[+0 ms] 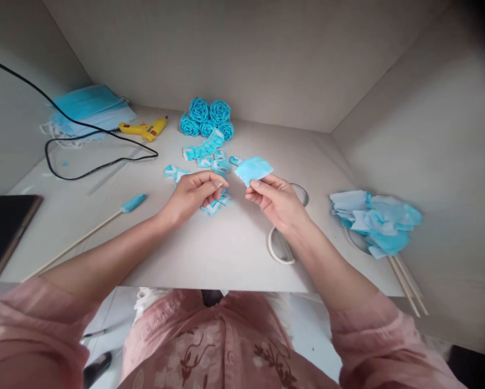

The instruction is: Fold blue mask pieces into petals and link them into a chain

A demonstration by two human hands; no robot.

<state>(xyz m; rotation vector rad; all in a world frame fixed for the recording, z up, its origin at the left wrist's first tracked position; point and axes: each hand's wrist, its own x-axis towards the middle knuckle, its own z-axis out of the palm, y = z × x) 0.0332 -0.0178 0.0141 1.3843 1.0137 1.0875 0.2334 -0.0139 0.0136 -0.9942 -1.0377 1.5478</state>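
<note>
My right hand [277, 200] pinches a small light-blue fabric piece [254, 168] between thumb and fingers, held up above the table. To its left, my left hand [196, 194] is closed, thumb against fingertips; whether anything tiny is between them I cannot make out. Under and behind the left hand lie folded blue strips [213, 208] with white edges. Farther back is a pleated blue strip [204, 147], in front of several rolled blue fabric roses [210, 111]. Beneath my right wrist, a pale ring-shaped thing [271, 246] is partly hidden.
At the back left are stacked blue face masks [91, 105] and a yellow glue gun [145, 128] with a black cord. A stick with a blue tip [133, 203] and a phone [9, 232] lie left. Blue and white scraps [376, 219] and wooden sticks [404, 286] lie right.
</note>
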